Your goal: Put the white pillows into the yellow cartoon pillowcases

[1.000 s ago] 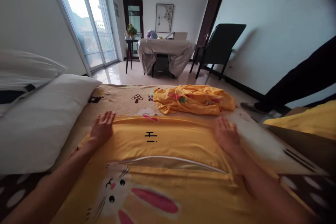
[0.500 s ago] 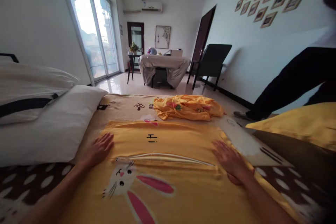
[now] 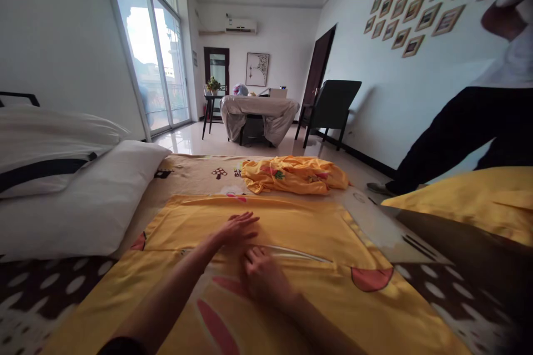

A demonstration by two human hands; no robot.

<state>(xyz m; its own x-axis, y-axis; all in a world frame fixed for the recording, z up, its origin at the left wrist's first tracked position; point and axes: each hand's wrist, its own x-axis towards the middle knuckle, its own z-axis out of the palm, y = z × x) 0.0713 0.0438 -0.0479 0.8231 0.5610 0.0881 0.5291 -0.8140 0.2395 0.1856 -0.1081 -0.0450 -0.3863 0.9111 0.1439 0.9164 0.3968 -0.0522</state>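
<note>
A yellow pillowcase [image 3: 316,305] with rabbit-ear prints and red patches lies spread flat on the bed before me. Across its upper part runs a slit-like opening [image 3: 297,254] with a pale edge. My left hand [image 3: 238,229] is over the fabric just beyond the opening, fingers stretched and spread, holding nothing. Just nearer to me, my right hand [image 3: 268,277] has its fingers curled at the edge of the opening, closed on the cloth. My arms cover much of the rabbit print.
A white pillow [image 3: 95,199] lies at the left. Crumpled orange fabric [image 3: 295,175] rests beyond the pillowcase on the patterned bed sheet [image 3: 195,166]. To the right are a yellow pillow [image 3: 470,194] and a person in dark trousers [image 3: 453,127]. Farther off stands a covered table [image 3: 260,104].
Both hands have moved inward from the pillowcase's sides to the middle of its opening. My right hand's fingers have curled. Red patches at the fabric's sides now show.
</note>
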